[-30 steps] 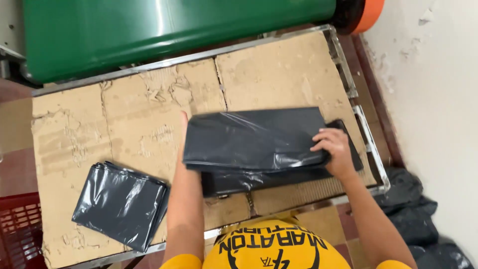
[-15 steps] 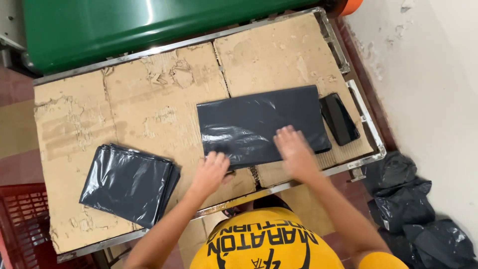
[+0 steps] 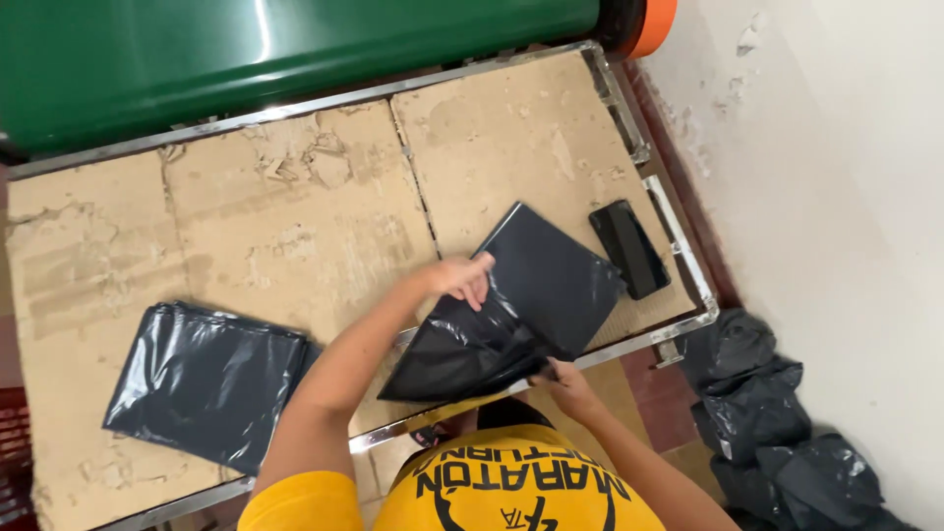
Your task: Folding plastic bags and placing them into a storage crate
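Note:
A dark grey plastic bag [image 3: 551, 285] lies half folded on the cardboard-covered table [image 3: 295, 226]. My left hand [image 3: 460, 277] pinches its upper left edge and lifts that flap over. At the table's near edge, my right hand [image 3: 565, 382] grips the bag's lower corner. The lifted part hangs crumpled between both hands. A stack of folded dark grey bags [image 3: 202, 379] rests at the near left of the table, apart from both hands.
A black phone [image 3: 629, 248] lies flat just right of the bag. A green machine body [image 3: 275, 49] with an orange end cap [image 3: 654, 22] runs along the far side. Crumpled dark bags [image 3: 777, 423] pile on the floor by the white wall at right.
The bag lay flat under both palms half a second ago. Now my left hand has lifted its left side and my right hand has dropped to the near corner.

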